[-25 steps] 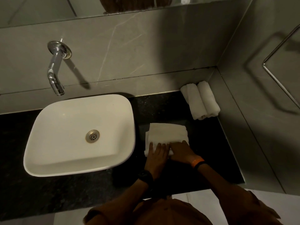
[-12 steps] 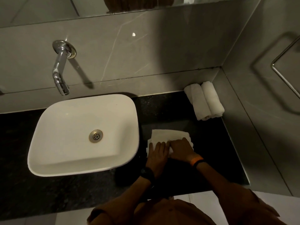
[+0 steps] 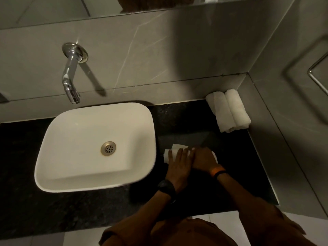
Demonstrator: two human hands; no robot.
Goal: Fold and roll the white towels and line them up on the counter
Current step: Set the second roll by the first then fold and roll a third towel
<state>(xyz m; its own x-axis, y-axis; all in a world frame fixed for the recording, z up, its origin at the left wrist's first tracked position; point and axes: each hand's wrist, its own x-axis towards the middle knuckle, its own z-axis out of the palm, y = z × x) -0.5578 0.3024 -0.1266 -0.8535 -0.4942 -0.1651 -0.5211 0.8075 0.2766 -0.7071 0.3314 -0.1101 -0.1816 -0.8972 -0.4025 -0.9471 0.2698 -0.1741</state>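
Hands, left (image 3: pixel 178 165) and right (image 3: pixel 204 159), pressed flat on half-rolled white cotton towel (image 3: pixel 173 151); advise even pressure, edges square.

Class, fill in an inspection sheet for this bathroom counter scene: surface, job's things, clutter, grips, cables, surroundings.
Surface: dark speckled counter, dimly lit.
Job's things: two rolled towels side by side, touching, in the far right corner; third towel mostly rolled under both hands.
Clutter: nothing seen.
Grips: left hand flat, pressing the roll; right hand pressing beside it; neither closed around it.
Cables: nothing seen.
Surroundings: white basin left of the hands, chrome wall tap above it, metal rail on the right wall.
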